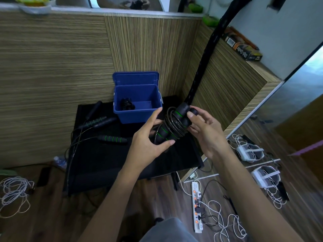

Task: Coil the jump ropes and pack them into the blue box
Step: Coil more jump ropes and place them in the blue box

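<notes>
Above the black table (97, 158), both hands hold a jump rope (172, 124) whose dark cord is wound around its two black, green-ringed handles. My left hand (148, 138) grips the lower ends of the handles. My right hand (202, 126) pinches the upper handle ends with thumb and fingers. The open blue box (138, 112) stands at the table's back with its lid up; one coiled black rope (126, 103) lies inside at the left. Loose ropes with several handles (97, 119) lie uncoiled on the table's left part, one green-ringed handle (112, 138) nearest me.
Wood-grain walls close the corner behind the table. A black hose (208, 55) hangs down on the right. A mirror (279, 119) leans at the right. On the floor lie a power strip (196, 206), white cables (14, 191) and a plastic bottle (60, 160).
</notes>
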